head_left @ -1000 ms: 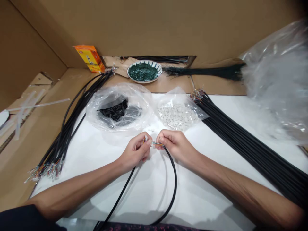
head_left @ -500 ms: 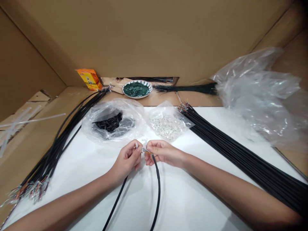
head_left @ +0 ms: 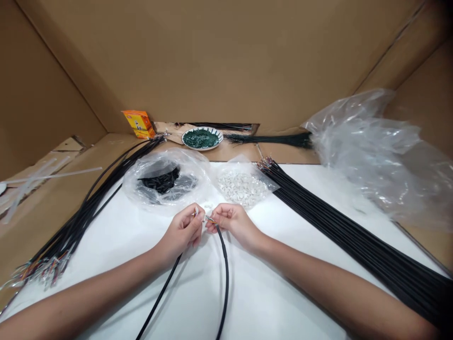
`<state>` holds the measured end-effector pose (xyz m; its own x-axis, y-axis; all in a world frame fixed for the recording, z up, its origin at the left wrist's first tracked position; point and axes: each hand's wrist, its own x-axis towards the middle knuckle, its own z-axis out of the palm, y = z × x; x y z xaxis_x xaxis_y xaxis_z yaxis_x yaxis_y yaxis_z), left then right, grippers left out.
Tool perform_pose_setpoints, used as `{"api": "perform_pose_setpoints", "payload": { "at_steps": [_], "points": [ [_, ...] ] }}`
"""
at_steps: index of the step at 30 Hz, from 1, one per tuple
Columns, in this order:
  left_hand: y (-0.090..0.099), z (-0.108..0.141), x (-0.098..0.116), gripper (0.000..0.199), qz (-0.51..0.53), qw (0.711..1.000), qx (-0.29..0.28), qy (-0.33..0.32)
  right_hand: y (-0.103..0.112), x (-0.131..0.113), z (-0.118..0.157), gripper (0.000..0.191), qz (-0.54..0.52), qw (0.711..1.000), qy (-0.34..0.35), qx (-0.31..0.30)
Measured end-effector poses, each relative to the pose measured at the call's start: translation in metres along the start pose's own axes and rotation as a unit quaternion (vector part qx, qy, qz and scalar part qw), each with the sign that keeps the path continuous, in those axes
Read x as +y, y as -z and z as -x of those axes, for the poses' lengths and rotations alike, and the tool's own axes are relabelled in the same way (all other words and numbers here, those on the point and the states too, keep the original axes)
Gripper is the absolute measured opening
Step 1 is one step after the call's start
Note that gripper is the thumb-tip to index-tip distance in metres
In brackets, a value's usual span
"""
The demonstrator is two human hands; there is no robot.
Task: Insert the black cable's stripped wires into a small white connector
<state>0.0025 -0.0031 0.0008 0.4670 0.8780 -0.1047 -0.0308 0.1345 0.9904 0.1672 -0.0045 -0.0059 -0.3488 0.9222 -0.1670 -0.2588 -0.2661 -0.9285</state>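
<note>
Holding a black cable above the white tabletop — our right hand pinching its coloured wires | our left hand gripping a small white piece, another black length below it | clear bag of black parts beyond — we see cable bundles either side

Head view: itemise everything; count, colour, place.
Cardboard walls: several, brown, around
Worktop: one, white, centre
Packet: one, orange-yellow, back left
Plate: one, white, green-filled, back
Slot contents: uncounted, dark, back
Strands: many, dark green, back
Cable bundles: two, black, either side
Black-piece bag: one, clear, centre
White-piece bag: one, clear, centre
Loose plastic: uncounted, clear, right
Tubes: several, clear, left
Held cable lengths: two, black, front
Left hand: one, bare, centre
Right hand: one, bare, centre
</note>
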Motion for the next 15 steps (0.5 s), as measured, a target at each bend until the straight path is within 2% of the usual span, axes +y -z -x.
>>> {"api": "perform_pose_setpoints", "payload": {
  "at_steps": [9, 15],
  "points": [
    [0.002, 0.0026, 0.0003, 0.033, -0.029, 0.999, -0.018, 0.004, -0.0013, 0.0017, -0.0007, 0.045, 0.022, 0.999, 0.011, -0.039],
    [0.0032, 0.0054, -0.0002, 0.033, -0.061, 0.998, -0.033, 0.0, 0.0059, -0.0021, -0.0028, 0.047, 0.035, 0.991, -0.016, -0.132]
  ]
}}
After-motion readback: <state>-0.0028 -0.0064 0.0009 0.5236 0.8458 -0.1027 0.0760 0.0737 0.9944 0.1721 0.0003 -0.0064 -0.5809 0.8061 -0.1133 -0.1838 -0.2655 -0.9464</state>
